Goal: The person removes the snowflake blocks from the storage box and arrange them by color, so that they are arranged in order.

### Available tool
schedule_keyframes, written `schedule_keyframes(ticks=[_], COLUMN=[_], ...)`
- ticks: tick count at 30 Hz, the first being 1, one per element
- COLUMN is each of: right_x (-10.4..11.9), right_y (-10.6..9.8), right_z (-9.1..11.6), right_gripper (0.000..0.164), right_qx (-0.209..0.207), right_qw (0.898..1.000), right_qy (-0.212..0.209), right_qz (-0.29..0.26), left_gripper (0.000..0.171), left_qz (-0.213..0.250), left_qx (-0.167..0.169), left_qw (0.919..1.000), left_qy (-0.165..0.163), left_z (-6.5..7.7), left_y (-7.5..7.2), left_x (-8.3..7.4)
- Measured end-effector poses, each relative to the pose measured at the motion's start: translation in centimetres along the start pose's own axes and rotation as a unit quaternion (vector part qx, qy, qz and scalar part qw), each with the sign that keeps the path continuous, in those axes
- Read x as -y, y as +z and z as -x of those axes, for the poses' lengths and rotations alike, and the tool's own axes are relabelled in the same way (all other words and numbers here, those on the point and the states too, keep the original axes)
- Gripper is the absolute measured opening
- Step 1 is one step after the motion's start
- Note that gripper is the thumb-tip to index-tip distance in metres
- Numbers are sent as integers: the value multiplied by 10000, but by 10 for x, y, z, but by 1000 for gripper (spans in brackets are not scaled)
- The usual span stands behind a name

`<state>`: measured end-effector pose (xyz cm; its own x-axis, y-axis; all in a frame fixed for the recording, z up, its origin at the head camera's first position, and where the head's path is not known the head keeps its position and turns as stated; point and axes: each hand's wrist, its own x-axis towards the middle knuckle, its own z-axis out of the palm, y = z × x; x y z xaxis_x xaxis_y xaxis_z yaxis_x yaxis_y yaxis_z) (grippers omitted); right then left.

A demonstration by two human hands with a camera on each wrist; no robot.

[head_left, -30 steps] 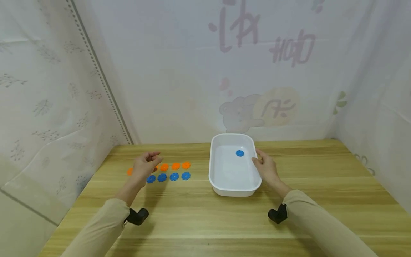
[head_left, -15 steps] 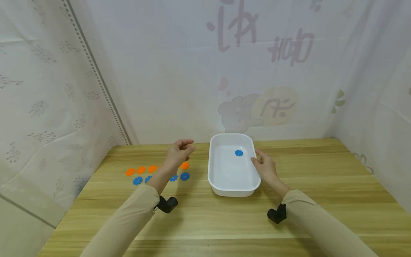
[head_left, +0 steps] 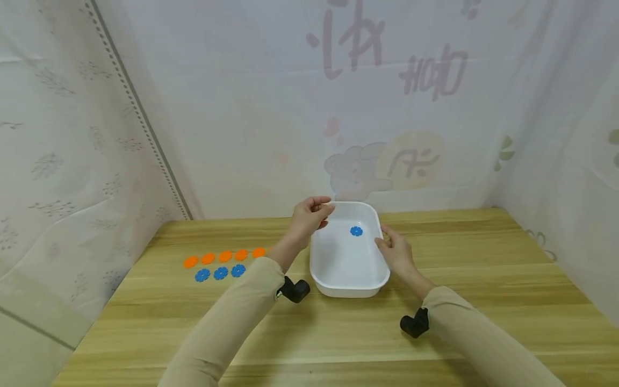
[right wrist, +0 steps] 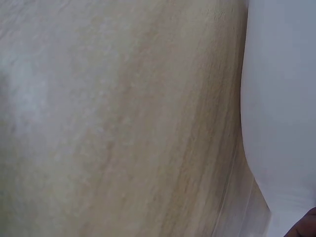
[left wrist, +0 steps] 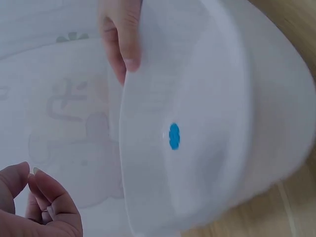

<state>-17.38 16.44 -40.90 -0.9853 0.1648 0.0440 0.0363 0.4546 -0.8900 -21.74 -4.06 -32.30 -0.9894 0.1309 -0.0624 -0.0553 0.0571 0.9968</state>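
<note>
A deep white tray (head_left: 349, 293) stands on the wooden table, with one blue notched disc (head_left: 356, 231) on its floor. My right hand (head_left: 398, 251) grips its right rim, thumb over the edge, as the left wrist view also shows. In the right wrist view only a bit of that hand (right wrist: 305, 225) appears beside the tray wall (right wrist: 279, 103). My left hand (head_left: 308, 216) is raised over the tray's far left corner. Its thumb and forefinger meet at the tips; in the left wrist view (left wrist: 42, 202) I cannot tell whether something thin lies between them.
To the left of the tray lie a row of orange notched discs (head_left: 225, 256) and a nearer row of blue discs (head_left: 221, 273), partly hidden by my left forearm (head_left: 237, 317). A printed cloth (head_left: 251, 107) hangs behind the table (head_left: 450, 236).
My left hand has moved right, from above the disc rows to above the tray's left side. My right hand stays on the rim, and the disc in the tray has not moved.
</note>
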Motion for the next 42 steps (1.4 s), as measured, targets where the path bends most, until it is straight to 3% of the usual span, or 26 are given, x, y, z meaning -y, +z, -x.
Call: schedule_keyframes(ticks=[7, 12, 23, 30, 35, 42], right_x=[-4, -5, -2, -2, 0, -1], right_y=[-1, 0, 5, 4, 5, 5], right_z=[-2, -2, -6, -11, -11, -11], right_gripper=[46, 45, 45, 45, 45, 45], right_qx=[-38, -58, -41, -136, -165, -191], right_qw=[10000, 9999, 10000, 9999, 9998, 9998], right_qy=[-31, -84, 5, 84, 105, 92], right_qz=[21, -30, -28, -21, -49, 25], left_gripper=[31, 29, 28, 24, 23, 24], left_qz=[279, 379, 498, 505, 139, -846], left_qx=[-27, -71, -480, -667, -721, -743], left_qw=[9996, 9993, 9971, 9963, 9973, 9936], left_qy=[65, 30, 323, 201, 26, 43], left_z=[-15, -23, -49, -62, -66, -66], left_y=[32, 47, 53, 55, 55, 56], left_x=[-4, -2, 26, 42, 53, 66])
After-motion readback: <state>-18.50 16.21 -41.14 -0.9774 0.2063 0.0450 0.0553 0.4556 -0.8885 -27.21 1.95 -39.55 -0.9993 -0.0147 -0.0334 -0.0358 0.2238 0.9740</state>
